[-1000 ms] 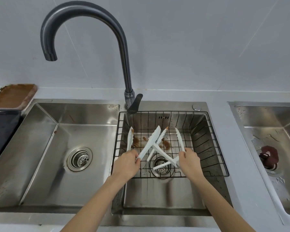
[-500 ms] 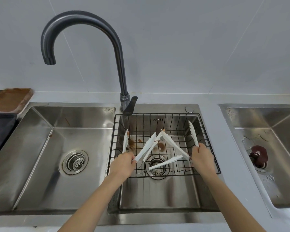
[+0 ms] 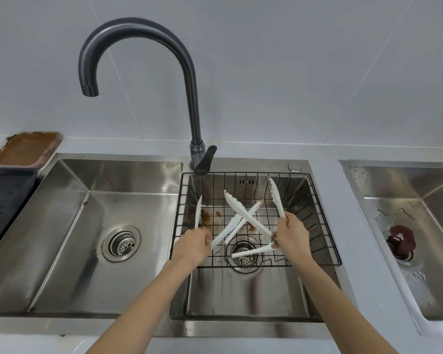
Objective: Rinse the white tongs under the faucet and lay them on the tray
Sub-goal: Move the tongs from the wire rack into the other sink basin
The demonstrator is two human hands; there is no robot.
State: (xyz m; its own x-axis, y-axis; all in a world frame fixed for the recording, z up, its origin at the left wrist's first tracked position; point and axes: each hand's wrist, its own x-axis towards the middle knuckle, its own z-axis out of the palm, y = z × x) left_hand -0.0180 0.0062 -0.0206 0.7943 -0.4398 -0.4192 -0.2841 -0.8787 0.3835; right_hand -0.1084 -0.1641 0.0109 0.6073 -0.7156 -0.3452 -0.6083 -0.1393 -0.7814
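Two pairs of white tongs, stained brown at the tips, are held over the black wire basket (image 3: 317, 208) in the middle sink basin. My left hand (image 3: 192, 245) grips one pair of tongs (image 3: 198, 213) at its hinge end, one arm upright, the other slanting right. My right hand (image 3: 290, 236) grips the other tongs (image 3: 243, 213), their arms spread wide and crossing the left pair. Another white arm (image 3: 251, 251) lies low over the drain. The dark faucet spout (image 3: 90, 90) hangs over the left basin, with no water running. The black tray (image 3: 5, 200) sits at the far left.
The faucet handle (image 3: 205, 159) stands behind the basket. A brown-stained board (image 3: 26, 148) lies behind the black tray. The left basin (image 3: 69, 251) holds only its drain. A separate sink on the right has a dark red object (image 3: 400, 238) at its drain.
My right hand has lifted its tongs up and to the right, their arms spreading wider. My left hand has stayed at the basket's left side with its tongs.
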